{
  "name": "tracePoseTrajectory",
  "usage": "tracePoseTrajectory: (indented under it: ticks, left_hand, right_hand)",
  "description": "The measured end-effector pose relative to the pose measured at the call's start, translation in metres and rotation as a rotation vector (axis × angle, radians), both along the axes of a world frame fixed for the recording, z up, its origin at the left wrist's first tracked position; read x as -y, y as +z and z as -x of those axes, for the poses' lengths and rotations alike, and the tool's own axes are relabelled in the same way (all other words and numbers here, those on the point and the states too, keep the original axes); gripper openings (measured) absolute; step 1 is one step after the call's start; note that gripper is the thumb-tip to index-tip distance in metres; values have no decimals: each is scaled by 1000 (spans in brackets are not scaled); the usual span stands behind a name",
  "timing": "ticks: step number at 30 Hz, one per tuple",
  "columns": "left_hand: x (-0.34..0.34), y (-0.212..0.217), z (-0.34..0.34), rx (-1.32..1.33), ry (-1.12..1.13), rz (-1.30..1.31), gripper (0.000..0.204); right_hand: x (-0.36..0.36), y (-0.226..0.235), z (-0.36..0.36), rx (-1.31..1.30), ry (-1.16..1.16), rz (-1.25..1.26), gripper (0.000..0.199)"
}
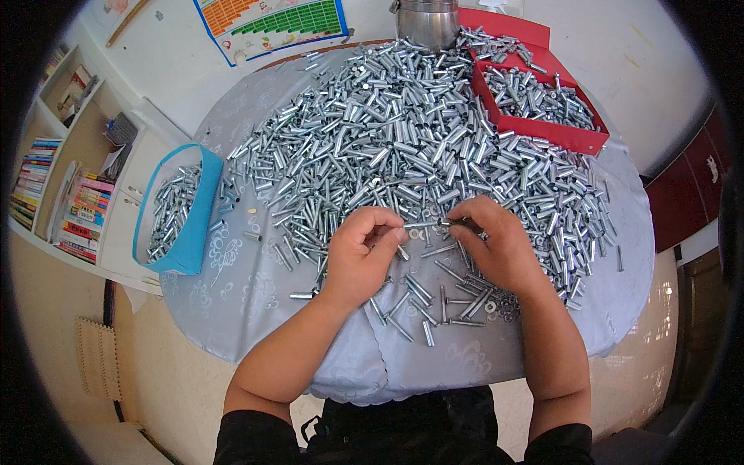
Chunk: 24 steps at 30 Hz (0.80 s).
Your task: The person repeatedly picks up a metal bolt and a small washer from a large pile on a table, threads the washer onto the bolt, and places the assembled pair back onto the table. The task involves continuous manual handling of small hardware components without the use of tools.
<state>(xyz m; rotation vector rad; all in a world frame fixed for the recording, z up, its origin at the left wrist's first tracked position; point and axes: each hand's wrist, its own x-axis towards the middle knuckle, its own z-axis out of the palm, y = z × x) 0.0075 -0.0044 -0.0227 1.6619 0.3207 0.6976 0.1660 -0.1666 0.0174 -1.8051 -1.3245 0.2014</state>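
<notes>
Between my two hands a slim silver bolt [423, 225] lies roughly level, above the near side of a big heap of metal sleeves and bolts [372, 132]. My left hand [360, 256] is closed, thumb and fingers pinching the bolt's left end. At its other end my right hand [500, 244] pinches too; the fingertips partly hide what sits there. Just beyond the bolt lie some small washers. Loose bolts [418, 291] are scattered on the cloth between my forearms, and more washers [490, 307] lie beside my right wrist.
A grey patterned tablecloth [256, 310] covers the round table. To the left stands a blue box [194, 248] of metal parts; at the back right, an open red box [542, 133] holds more. A steel pot [428, 25] is at the far edge. Bookshelves [62, 155] line the left.
</notes>
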Motion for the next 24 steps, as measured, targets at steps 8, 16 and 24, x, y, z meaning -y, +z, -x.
tracePoseTrajectory:
  ticks: [8,16,24]
  left_hand:
    - [-2,0,1,-35,-9,-53,10]
    - [1,2,1,-7,11,-8,11]
    - [1,1,2,-56,-36,-57,12]
  right_hand:
    - [-1,-1,1,70,20,-42,15]
    - [-3,-4,1,103,3,-97,15]
    - [-3,-5,3,75,50,-94,19]
